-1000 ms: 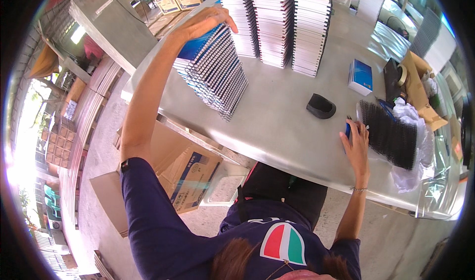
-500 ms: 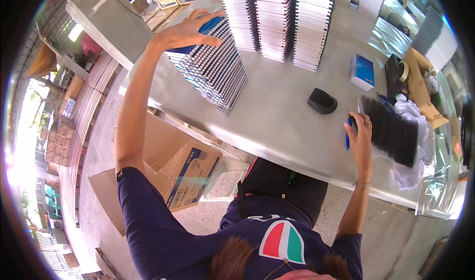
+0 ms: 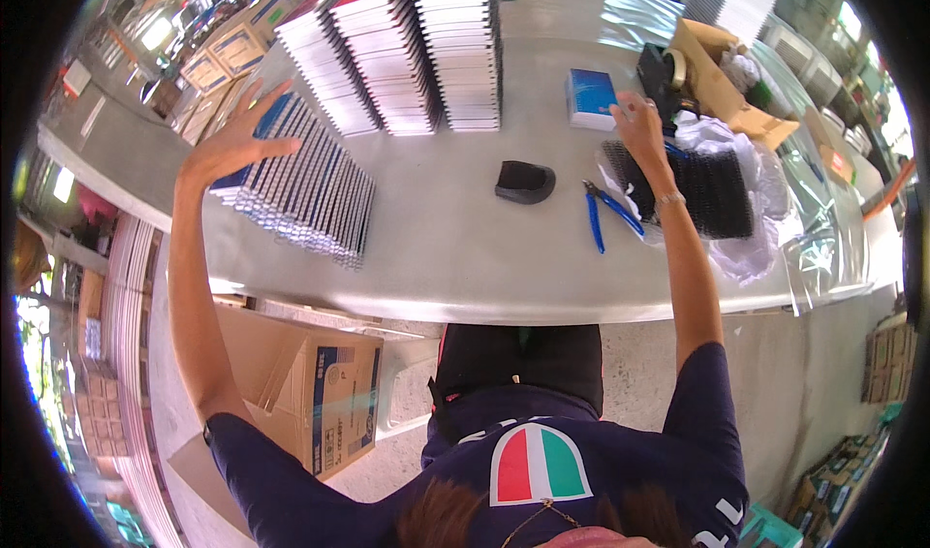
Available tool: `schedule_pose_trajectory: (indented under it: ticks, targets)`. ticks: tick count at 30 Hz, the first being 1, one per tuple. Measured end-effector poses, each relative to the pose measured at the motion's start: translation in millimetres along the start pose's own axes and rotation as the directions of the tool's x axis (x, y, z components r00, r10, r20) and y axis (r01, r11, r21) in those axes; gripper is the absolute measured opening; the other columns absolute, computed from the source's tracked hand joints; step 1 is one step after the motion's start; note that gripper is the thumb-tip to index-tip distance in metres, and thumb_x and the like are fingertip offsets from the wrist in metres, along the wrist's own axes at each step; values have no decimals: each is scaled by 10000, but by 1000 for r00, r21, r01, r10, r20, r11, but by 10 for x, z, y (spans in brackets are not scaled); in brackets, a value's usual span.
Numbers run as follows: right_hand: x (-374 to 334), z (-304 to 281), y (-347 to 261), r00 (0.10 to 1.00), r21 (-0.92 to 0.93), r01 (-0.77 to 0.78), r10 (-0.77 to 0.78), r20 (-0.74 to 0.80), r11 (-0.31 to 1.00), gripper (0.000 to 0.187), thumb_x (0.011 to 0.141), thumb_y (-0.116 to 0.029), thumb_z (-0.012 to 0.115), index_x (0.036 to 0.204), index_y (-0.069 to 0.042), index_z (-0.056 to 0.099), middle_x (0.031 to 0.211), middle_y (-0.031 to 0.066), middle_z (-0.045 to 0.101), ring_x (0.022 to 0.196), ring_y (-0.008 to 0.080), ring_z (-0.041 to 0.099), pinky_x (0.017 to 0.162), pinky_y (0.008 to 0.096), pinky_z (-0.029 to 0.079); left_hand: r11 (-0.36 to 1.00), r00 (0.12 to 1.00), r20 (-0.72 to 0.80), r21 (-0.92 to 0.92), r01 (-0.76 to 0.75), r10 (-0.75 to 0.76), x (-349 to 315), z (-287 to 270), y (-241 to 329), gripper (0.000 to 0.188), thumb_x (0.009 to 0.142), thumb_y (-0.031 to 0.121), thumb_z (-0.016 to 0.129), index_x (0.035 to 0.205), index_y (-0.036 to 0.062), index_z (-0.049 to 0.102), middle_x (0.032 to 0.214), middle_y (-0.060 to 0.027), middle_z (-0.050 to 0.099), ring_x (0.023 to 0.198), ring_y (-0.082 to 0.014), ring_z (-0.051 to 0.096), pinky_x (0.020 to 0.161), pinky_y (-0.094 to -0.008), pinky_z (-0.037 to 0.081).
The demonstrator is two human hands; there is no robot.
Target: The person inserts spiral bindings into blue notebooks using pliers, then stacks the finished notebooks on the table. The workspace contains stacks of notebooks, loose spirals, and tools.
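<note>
My left hand (image 3: 232, 149) is spread over the top of a tall stack of blue-covered, wire-bound books (image 3: 305, 185) at the left of the table. Its thumb and fingers are apart, and no single book is gripped. My right hand (image 3: 639, 126) is at the right edge of a small block with a blue cover (image 3: 592, 99), fingers bent and a little apart. Whether the fingertips touch the block, I cannot tell. Below that hand lie blue-handled cutting pliers (image 3: 608, 215), let go on the table. A black, scoop-shaped piece (image 3: 525, 182) rests at the middle.
Three tall stacks of bound books (image 3: 387, 59) stand at the back left. Black binding coils (image 3: 712, 194) lie on crumpled plastic at the right, near a torn cardboard box (image 3: 702, 54) and a tape roll (image 3: 672, 67). An open carton (image 3: 344, 403) sits below the table's front edge (image 3: 484, 311).
My right hand has left the blue-handled pliers and moved away from me to the blue-covered block. My left hand stays over the blue book stack. The whole view has shifted.
</note>
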State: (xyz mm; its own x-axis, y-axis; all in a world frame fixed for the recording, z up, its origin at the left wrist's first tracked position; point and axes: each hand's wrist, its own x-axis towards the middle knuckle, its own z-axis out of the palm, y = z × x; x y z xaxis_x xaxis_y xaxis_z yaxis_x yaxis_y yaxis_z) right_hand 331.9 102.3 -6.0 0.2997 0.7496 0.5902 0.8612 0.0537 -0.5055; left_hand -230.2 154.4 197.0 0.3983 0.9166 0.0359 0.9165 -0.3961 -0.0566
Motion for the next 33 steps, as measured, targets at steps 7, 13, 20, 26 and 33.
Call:
schedule_pose_trajectory:
  ticks: [7,13,20,26,33]
  targets:
    - [451,355,587,882,58,-405,373,287,912,405,796,-367,724,1031,-37,726,829,202,700,776,367,677,735,434,524,990,959,-248,-6,-141,135,-92,-395,926,949,799,678,665,1563,261,287,1632,-210,102,1514,-393,87,1200,-517,194]
    - [223,241,600,930,248,-237,293,-221,939,241,783,-174,763,841,16,626,746,135,658,711,243,674,664,399,525,705,802,-415,-402,-585,429,65,43,1889,717,902,438,696,1513,225,388,1549,-174,329,1445,-368,310,1158,-467,308]
    - [-993,-361,-1419,965,925,-193,233,119,328,120,919,-55,674,925,-74,555,913,24,619,813,142,649,701,271,509,58,945,-325,-943,-327,39,131,1139,2770,457,1008,276,585,1415,105,467,1305,-115,554,1126,-212,572,940,-349,463]
    - [-1486,-640,-1080,964,434,-61,165,-207,899,208,876,-59,714,1044,-41,592,992,64,595,942,179,581,796,336,484,376,899,-425,-820,-431,103,-148,1198,2734,202,1014,104,513,1191,13,540,1072,-121,635,964,-266,623,846,-369,482]
    - [-1470,-1456,417,739,-440,-596,245,-627,672,435,849,-158,734,1253,-96,585,1283,194,510,1116,401,509,960,492,400,884,892,-379,-290,-366,245,-506,1258,2375,288,870,-62,544,1126,69,569,1055,-56,615,1046,-259,576,1060,-515,321]
